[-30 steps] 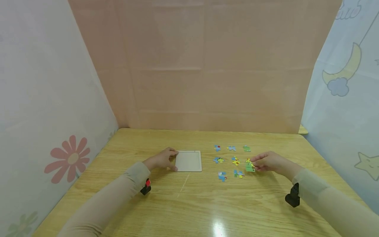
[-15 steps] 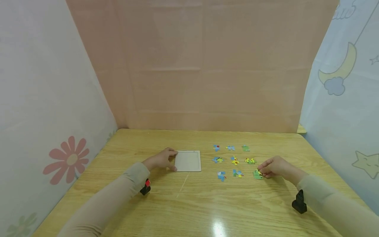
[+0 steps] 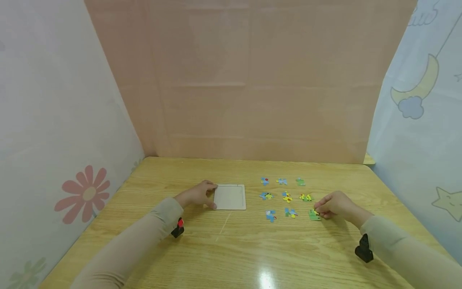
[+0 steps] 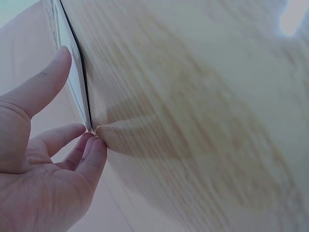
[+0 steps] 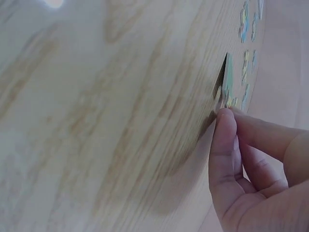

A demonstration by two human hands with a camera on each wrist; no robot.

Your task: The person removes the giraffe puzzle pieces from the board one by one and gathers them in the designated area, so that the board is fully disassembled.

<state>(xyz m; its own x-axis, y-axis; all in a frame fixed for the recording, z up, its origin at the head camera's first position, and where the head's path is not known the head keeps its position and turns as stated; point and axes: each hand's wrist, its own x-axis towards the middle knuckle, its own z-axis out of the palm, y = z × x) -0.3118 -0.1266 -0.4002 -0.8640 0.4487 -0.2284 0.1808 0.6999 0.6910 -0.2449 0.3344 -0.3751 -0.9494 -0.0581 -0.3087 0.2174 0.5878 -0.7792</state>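
Observation:
In the head view, my left hand (image 3: 197, 194) holds the left side of a shallow pale puzzle tray (image 3: 229, 196), thumb at the near corner and fingers at the far one. The left wrist view shows its fingertips against the tray's edge (image 4: 83, 92). My right hand (image 3: 336, 205) pinches a green and yellow jigsaw piece (image 3: 314, 216) between thumb and index finger. Seen from the right wrist, that piece (image 5: 229, 77) is slightly tilted, with a dark shadow under its edge. Just behind it lies a yellow and green piece (image 3: 306, 197).
Several other jigsaw pieces lie spread in rows between tray and right hand, among them a blue and white piece (image 3: 270, 216) and a green one (image 3: 300, 182). They rest on the wooden table (image 3: 202, 249). Printed cloth (image 3: 61, 100) hangs at both sides, a plain panel (image 3: 249, 80) behind.
My right hand has moved right and toward me with the green piece, bringing it down near the table. The yellow and green piece behind it has come into full view. The left hand stays put.

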